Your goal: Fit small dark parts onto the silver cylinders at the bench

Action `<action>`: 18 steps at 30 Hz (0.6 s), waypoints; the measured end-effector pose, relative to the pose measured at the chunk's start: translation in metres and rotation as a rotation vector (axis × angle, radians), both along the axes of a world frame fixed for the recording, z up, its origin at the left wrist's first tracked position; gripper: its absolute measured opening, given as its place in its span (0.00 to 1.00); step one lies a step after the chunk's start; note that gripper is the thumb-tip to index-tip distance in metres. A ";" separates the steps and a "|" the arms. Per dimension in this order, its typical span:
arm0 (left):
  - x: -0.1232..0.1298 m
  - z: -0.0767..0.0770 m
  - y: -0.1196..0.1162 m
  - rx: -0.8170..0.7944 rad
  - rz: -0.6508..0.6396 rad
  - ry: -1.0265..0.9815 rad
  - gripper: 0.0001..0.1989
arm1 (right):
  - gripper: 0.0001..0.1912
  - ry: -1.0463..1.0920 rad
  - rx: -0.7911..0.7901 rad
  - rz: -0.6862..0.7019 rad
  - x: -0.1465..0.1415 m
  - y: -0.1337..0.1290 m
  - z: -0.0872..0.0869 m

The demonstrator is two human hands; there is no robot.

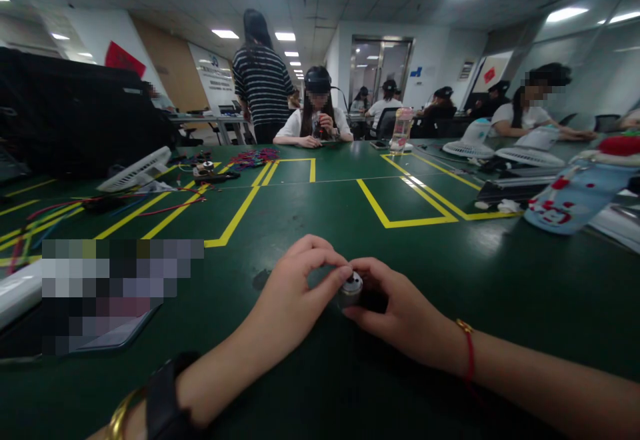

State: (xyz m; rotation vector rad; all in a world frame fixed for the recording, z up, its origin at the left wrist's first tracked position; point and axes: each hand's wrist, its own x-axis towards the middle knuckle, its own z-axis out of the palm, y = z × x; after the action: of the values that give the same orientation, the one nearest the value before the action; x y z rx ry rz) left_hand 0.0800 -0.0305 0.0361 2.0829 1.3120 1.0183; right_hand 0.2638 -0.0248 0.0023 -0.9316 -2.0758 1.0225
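Observation:
A small cylindrical metal motor (351, 285) stands upright on the green table, its round end facing up with dark spots on it. My right hand (395, 300) holds its body from the right, thumb in front and fingers behind. From the left, my left hand (310, 273) reaches over with thumb and index finger pinched at the motor's top. Whatever is between those fingertips is too small and covered to make out.
Yellow tape marks the table (300, 217). To the left lie wires (253, 157), a white fan (137, 170) and a blurred-out flat item (120, 293). A light-blue bottle (575, 193) and a clear bottle (401, 132) stand right. A person (315, 120) sits opposite.

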 end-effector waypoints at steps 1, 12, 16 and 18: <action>-0.001 0.000 0.000 0.010 0.025 -0.014 0.09 | 0.21 -0.010 0.010 -0.006 0.000 -0.001 0.001; -0.008 -0.033 0.003 -0.080 -0.053 0.248 0.07 | 0.17 -0.096 0.091 -0.152 0.007 -0.006 0.003; -0.014 -0.029 0.006 -0.117 -0.054 0.180 0.09 | 0.16 -0.109 0.119 -0.232 0.015 0.003 0.011; -0.024 -0.024 0.011 -0.139 0.007 0.123 0.12 | 0.18 -0.173 0.141 -0.341 0.032 0.020 0.022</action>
State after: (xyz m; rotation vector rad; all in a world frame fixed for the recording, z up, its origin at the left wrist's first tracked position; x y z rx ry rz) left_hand 0.0563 -0.0193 0.0117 2.0642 1.4082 0.7889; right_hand 0.2961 -0.0049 0.0244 -1.2828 -2.0032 0.6294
